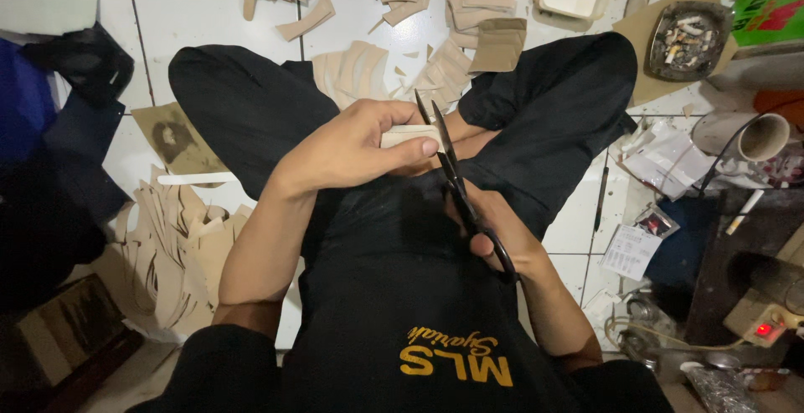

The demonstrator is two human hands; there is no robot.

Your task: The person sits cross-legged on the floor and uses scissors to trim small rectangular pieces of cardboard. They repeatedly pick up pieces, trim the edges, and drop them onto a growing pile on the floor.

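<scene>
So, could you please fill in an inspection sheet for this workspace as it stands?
Surface: white tiled floor, person seated cross-legged.
Job's things: pale strip; black scissors, blades open at the strip.
Clutter: tan cut pieces, offcut pile, ashtray, papers.
Hands: left hand grips the strip; right hand holds the scissors.
Cables: black cable beside a mug.
Surroundings: power strip, red light on.

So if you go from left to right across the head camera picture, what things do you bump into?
Heap of tan cut strips → left hand holding a pale piece → black scissors in the right hand → folded papers → ashtray → cup.
</scene>
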